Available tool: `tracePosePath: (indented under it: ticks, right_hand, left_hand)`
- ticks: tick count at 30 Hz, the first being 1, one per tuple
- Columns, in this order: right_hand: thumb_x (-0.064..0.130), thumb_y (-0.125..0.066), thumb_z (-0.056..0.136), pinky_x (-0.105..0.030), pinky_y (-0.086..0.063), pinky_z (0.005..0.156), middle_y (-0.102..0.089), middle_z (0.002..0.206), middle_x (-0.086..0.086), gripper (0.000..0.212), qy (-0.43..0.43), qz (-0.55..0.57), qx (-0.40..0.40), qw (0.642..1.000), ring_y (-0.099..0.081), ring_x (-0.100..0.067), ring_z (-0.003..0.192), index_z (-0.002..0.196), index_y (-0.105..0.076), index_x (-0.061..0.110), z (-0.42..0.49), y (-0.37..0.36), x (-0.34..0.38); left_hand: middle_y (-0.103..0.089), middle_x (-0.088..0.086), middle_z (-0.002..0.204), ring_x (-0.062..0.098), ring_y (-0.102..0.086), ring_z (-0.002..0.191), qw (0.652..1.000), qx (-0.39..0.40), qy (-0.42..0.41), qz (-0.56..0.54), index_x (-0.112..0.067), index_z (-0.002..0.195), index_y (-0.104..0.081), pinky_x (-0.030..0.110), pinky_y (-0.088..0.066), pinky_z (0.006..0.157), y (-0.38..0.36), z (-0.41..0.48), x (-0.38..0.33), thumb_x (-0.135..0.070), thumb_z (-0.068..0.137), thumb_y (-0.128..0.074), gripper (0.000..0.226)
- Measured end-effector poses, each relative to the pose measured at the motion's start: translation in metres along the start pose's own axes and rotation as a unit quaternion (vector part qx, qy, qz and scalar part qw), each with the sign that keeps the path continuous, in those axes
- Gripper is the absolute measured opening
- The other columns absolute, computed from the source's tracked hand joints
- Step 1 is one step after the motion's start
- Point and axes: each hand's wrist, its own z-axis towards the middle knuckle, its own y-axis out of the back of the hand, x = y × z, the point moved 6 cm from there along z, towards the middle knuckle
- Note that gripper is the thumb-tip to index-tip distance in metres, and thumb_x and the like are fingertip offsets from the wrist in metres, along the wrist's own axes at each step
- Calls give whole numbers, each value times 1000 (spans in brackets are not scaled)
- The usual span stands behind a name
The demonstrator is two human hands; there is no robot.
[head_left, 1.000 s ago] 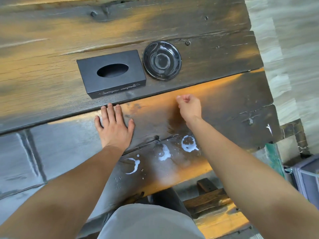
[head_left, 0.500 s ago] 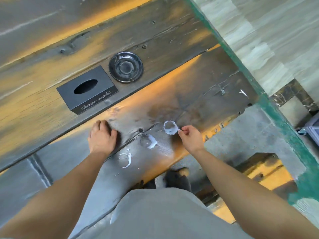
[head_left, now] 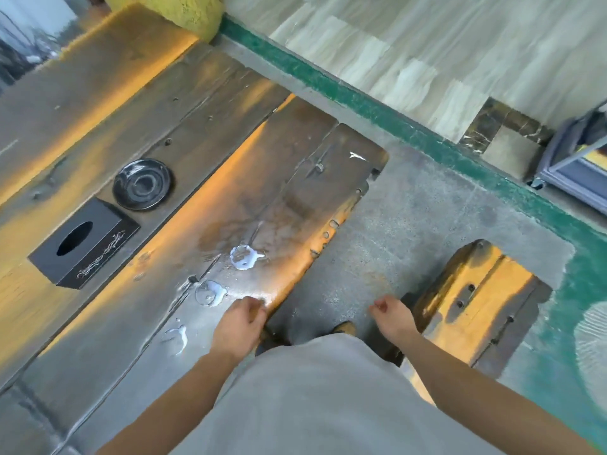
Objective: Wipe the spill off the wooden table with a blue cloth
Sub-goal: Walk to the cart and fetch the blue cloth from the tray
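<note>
Three whitish ring-shaped spill marks lie on the dark wooden table [head_left: 269,178]: one [head_left: 243,257] near the middle, one [head_left: 210,292] closer to me, one [head_left: 177,336] nearest the front edge. My left hand [head_left: 238,323] rests at the table's near edge, fingers curled over it, just right of the spill marks. My right hand [head_left: 392,315] hangs off the table over the floor, fingers loosely curled, holding nothing. No blue cloth is in view.
A black tissue box [head_left: 83,243] and a dark round saucer [head_left: 142,184] sit on the raised plank at the left. A wooden bench [head_left: 473,307] stands to the right on the concrete floor [head_left: 410,218]. A green strip [head_left: 377,110] borders the floor.
The view has swung right and pulled back. My left hand slid from the tabletop to the near edge; my right hand left the spill and moved off the table.
</note>
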Motion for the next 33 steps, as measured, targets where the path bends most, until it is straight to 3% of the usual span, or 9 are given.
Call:
tracePosePath:
  ticks: [4, 11, 15, 19, 25, 28, 31, 33]
  right_hand:
    - [35, -56, 101, -34, -49, 81, -69, 99, -9, 24, -44, 24, -9, 999, -62, -26, 89, 101, -65, 13, -1, 29, -72]
    - [37, -54, 101, -29, -41, 73, -65, 89, -6, 25, -139, 71, -18, 988, -63, -27, 87, 91, -63, 15, -11, 66, -168]
    - [36, -53, 102, -29, -44, 76, -66, 92, -8, 28, -181, 113, -22, 977, -62, -26, 86, 94, -65, 11, -14, 80, -196]
    - [37, -52, 101, -34, -52, 85, -70, 103, -12, 37, -200, 147, -15, 968, -64, -28, 93, 109, -68, 5, -6, 95, -206]
    - [38, -51, 103, -31, -45, 83, -62, 105, -4, 27, -187, 214, -36, 958, -58, -21, 94, 111, -59, 14, 33, 150, -182]
    - [42, -50, 101, -35, -51, 89, -67, 109, -5, 36, -180, 231, -42, 955, -62, -22, 98, 119, -62, 12, 68, 186, -165]
    - [42, -50, 102, -34, -48, 87, -67, 108, -7, 36, -171, 242, -52, 954, -61, -23, 98, 118, -62, 13, 101, 231, -145]
    - [41, -51, 102, -34, -47, 86, -66, 106, -7, 34, -164, 246, -59, 954, -61, -24, 97, 115, -64, 12, 122, 261, -133]
  left_hand:
    - [-66, 2, 107, 25, -61, 99, 997, 37, -45, 48, -18, 110, -64, 32, -41, 80, -32, 16, -67, -42, 100, -52, 28]
    - [-67, -1, 90, 22, -60, 88, 989, 96, -63, 90, -20, 101, -64, 31, -41, 76, -84, 27, -160, -44, 102, -49, 28]
    - [-70, 9, 90, 29, -64, 88, 985, 121, -49, 110, -10, 90, -64, 35, -44, 75, -106, 43, -189, -46, 102, -47, 42]
    - [-70, 15, 93, 34, -64, 94, 982, 142, -16, 122, -5, 84, -65, 38, -45, 80, -119, 68, -208, -45, 101, -49, 46]
    - [-68, 16, 107, 32, -61, 100, 962, 179, 18, 203, -3, 99, -71, 34, -42, 80, -129, 120, -241, -46, 103, -43, 51]
    - [-61, 10, 98, 30, -59, 99, 947, 201, 1, 249, -13, 92, -65, 33, -36, 74, -134, 151, -271, -51, 100, -35, 50]
    - [-58, 11, 85, 29, -55, 91, 957, 196, 13, 215, -11, 81, -61, 32, -36, 75, -133, 179, -314, -36, 104, -44, 39]
    - [-58, 9, 76, 29, -58, 83, 958, 213, 15, 191, -7, 78, -59, 31, -40, 67, -137, 200, -344, -27, 104, -45, 36]
